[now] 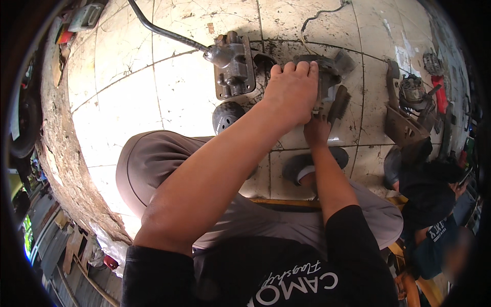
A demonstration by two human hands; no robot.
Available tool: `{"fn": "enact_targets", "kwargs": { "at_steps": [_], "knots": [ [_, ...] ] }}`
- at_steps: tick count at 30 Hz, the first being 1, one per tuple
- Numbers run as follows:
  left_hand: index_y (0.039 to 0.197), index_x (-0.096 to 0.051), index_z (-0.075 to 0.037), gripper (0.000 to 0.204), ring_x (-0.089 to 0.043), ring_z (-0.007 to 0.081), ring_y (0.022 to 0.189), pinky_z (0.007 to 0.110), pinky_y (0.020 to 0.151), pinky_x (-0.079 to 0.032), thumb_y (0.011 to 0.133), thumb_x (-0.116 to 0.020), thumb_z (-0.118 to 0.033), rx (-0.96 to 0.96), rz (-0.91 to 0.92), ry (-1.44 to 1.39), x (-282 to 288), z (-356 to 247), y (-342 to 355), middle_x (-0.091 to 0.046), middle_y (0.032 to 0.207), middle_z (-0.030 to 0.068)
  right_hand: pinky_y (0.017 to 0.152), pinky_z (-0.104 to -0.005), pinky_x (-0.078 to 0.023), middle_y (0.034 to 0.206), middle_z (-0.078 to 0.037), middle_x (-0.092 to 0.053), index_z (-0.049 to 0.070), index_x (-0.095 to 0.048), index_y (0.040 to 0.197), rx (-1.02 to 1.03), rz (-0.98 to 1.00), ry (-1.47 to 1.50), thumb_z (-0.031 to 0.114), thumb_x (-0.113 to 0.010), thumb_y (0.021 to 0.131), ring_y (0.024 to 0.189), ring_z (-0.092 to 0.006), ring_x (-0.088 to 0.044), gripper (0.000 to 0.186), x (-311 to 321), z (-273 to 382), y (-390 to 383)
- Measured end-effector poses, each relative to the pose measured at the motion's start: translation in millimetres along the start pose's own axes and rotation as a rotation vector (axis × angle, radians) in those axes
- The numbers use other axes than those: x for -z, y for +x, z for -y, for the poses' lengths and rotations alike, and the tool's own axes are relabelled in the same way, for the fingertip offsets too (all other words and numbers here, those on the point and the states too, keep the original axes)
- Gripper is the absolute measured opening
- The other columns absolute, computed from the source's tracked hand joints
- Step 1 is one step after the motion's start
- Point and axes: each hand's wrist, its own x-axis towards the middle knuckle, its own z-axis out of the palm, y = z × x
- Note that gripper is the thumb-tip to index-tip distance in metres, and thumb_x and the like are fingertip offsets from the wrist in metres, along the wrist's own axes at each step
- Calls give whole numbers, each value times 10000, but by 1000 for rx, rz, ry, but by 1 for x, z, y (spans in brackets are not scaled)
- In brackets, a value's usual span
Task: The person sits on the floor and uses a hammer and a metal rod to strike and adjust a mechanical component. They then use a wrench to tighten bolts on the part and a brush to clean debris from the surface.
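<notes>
My left hand [292, 92] reaches forward, its fingers curled over the top of a dark, greasy metal part [327, 77]. Most of that part is hidden under the hand. Close below, my right hand [317, 130] is closed at the part's near end; what its fingers grip is hidden. A dark bristled brush [339, 104] lies just right of the part, beside the right hand. To the left sits a gear-shift housing [232, 69] on a flat bolted plate, with a long bent lever [169, 35] rising from it. A small dark curved piece [264, 62] lies between housing and left hand.
Pale, stained floor tiles [128, 107] spread around the work. A thin cable [312, 19] lies at the far side. At right are a rusty metal bracket [404, 125], an alternator-like part [411, 89] and a red object [439, 94]. Another person [429, 204] sits at lower right.
</notes>
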Motion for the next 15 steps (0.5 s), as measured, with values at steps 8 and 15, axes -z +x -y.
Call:
{"fn": "enact_targets", "kwargs": {
  "at_steps": [8, 15],
  "knots": [
    [1294, -439, 13, 817, -492, 295, 1185, 446, 959, -401, 646, -831, -293, 33, -34, 54, 5, 1, 7, -528, 1224, 128, 846, -449, -458, 1052, -124, -590, 117, -610, 1043, 83, 125, 126, 160, -535, 852, 1054, -318, -559, 209, 13, 1, -14],
    [1142, -447, 7, 687, -520, 337, 1113, 447, 872, -488, 652, -839, -271, 102, -86, -25, -25, -15, 1, -520, 1130, 167, 881, -493, -467, 1084, -209, -637, 70, -586, 1095, -74, 564, 308, 214, -512, 881, 1043, -389, -602, 268, 57, -30, -13]
  ]
}}
